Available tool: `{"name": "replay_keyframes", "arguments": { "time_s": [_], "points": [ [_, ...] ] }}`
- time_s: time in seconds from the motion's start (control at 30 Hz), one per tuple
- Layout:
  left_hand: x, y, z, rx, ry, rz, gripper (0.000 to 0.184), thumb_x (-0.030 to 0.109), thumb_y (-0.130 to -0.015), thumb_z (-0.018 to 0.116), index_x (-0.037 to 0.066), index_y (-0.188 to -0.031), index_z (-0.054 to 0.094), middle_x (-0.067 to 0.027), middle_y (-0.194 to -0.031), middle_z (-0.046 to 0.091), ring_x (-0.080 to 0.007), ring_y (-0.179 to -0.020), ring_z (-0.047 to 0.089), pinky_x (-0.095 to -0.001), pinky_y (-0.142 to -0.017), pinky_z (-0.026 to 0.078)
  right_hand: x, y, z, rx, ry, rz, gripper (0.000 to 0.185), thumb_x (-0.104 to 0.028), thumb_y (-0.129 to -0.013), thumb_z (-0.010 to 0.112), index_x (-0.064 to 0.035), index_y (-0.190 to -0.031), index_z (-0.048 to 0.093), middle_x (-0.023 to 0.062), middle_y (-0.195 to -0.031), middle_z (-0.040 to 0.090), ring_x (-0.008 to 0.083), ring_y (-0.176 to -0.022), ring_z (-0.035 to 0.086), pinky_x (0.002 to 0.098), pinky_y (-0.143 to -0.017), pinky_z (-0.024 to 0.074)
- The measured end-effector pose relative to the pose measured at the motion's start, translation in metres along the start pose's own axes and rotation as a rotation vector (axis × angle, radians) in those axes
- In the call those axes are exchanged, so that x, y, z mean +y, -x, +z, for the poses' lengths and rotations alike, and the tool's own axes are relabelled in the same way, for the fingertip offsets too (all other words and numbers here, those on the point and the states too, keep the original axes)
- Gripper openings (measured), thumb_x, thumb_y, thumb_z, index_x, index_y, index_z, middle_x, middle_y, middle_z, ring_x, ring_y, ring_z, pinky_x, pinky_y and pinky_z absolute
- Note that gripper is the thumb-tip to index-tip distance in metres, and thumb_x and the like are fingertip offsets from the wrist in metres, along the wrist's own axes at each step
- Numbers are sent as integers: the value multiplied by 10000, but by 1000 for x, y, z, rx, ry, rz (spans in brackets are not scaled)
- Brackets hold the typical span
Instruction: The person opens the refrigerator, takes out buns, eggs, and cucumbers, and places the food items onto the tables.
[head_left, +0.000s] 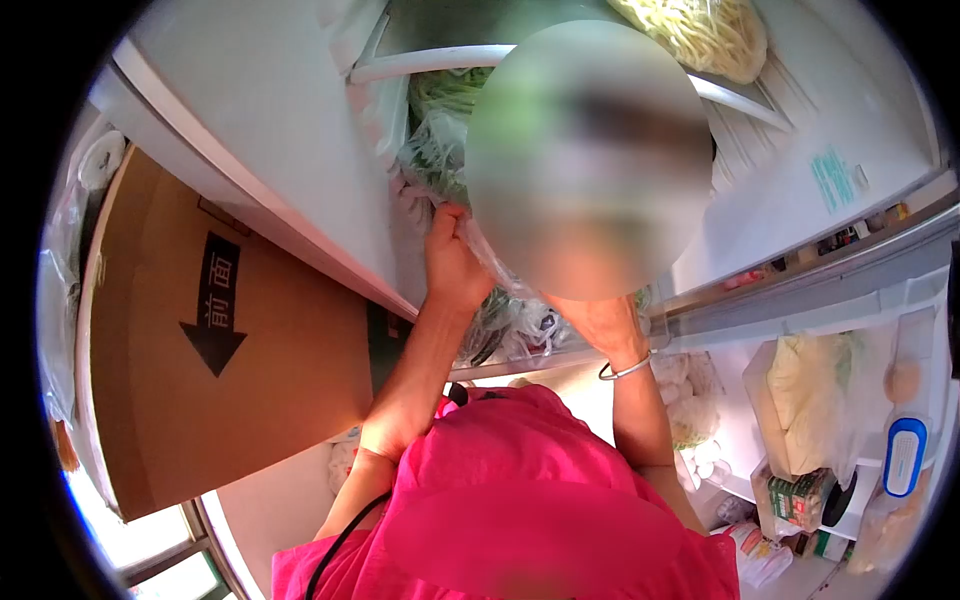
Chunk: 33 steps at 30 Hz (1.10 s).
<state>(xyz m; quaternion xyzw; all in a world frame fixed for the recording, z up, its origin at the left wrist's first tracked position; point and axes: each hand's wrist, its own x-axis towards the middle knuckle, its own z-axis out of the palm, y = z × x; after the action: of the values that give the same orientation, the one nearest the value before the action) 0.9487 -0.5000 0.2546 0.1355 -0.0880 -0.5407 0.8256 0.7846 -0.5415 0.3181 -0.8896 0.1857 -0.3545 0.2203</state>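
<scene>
My left hand (458, 262) is closed on the edge of a clear plastic bag (492, 262), which stretches toward my right hand. Leafy greens (436, 150) show in clear plastic just beyond my left hand, inside the refrigerator. My right hand (608, 328), with a bracelet (630, 368) at its wrist, is near the bag's other end. A round blur hides its fingers, so its grip does not show. Below and between my hands lie more plastic bags (530, 328) with some greens.
A shelf with a white front bar (430, 62) crosses above my hands. A bag of pale yellow strips (700, 35) lies on it. The open refrigerator door (740, 375) holds bagged food and boxes at right. A large cardboard box (150, 330) stands at left.
</scene>
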Motion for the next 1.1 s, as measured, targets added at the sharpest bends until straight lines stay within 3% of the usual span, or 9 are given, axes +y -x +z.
{"name": "replay_keyframes", "arguments": {
  "time_s": [0.23, 0.37, 0.57, 0.63, 0.77, 0.8, 0.9, 0.93, 1.1],
  "points": [
    [1, 11, 29, -174, -50, 89, 685, 497, -938, 294, 33, -1443, 302, -243, -1441, 354, -383, -1337, 350, -567, -1079, 315, 2, 2, 10, -30, 49, -62, 396, -168, -745, 776, 13, -1061, 622, 135, -932, 642, 292, -826, 653, 353, -705, 523],
    [-1, 6, -4, -20, 105, 169, 685, 502, -927, 332, 27, -1420, 332, -234, -1405, 399, -380, -1296, 400, -544, -1065, 342, 3, 2, 13, -28, -38, -36, 311, -146, -755, 760, 1, -1002, 642, 116, -933, 644, 289, -817, 648, 347, -693, 520],
    [2, 8, -15, 19, -401, 174, 594, 318, -877, 505, -16, -1353, 385, -181, -1213, 522, -298, -1068, 537, -447, -923, 438, 10, 19, 17, 29, -13, -194, 197, -53, -760, 723, -11, -939, 652, 100, -896, 654, 258, -747, 649, 326, -648, 519],
    [17, 13, 15, -67, -255, 54, 591, 248, -845, 560, -21, -1343, 389, -150, -1113, 546, -248, -960, 552, -401, -857, 452, 16, 35, 16, 101, -170, -240, 159, -10, -764, 702, -11, -915, 655, 106, -869, 657, 254, -705, 646, 325, -631, 520],
    [24, 30, 19, -10, -469, 28, 446, 119, -750, 634, -10, -1169, 549, -104, -972, 622, -191, -853, 600, -333, -755, 490, 43, 71, 28, 287, -233, 163, 145, 47, -778, 647, 19, -919, 655, 129, -833, 652, 258, -682, 643, 312, -636, 525],
    [24, 37, 19, 12, -514, 57, 397, 103, -724, 640, -7, -1102, 587, -88, -917, 625, -181, -821, 599, -322, -712, 491, 52, 83, 37, 209, -299, 411, 240, -43, -816, 647, 40, -1039, 620, 167, -901, 643, 306, -778, 648, 353, -673, 528],
    [33, 66, 27, 27, -648, 3, 380, 100, -728, 653, -7, -1088, 599, -75, -925, 625, -170, -811, 594, -307, -705, 486, 83, 116, 66, -130, -49, 488, 437, -187, -836, 661, 46, -1187, 543, 218, -1018, 619, 359, -893, 627, 403, -719, 520],
    [40, 82, 22, 105, -680, -58, 370, 97, -732, 657, -7, -1084, 604, -71, -933, 628, -169, -811, 594, -306, -708, 486, 84, 120, 72, -316, 8, 520, 652, -315, -818, 683, 38, -1308, 434, 246, -1095, 575, 397, -943, 598, 450, -767, 502],
    [40, 118, 31, 55, -782, 25, 760, 107, -673, 694, -15, -1352, 376, -109, -1018, 563, -199, -849, 548, -296, -707, 455, 70, 115, 87, -405, 2, 514, 827, -370, -790, 720, 26, -1396, 320, 246, -1076, 523, 385, -885, 603, 449, -731, 500]
  ]
}}
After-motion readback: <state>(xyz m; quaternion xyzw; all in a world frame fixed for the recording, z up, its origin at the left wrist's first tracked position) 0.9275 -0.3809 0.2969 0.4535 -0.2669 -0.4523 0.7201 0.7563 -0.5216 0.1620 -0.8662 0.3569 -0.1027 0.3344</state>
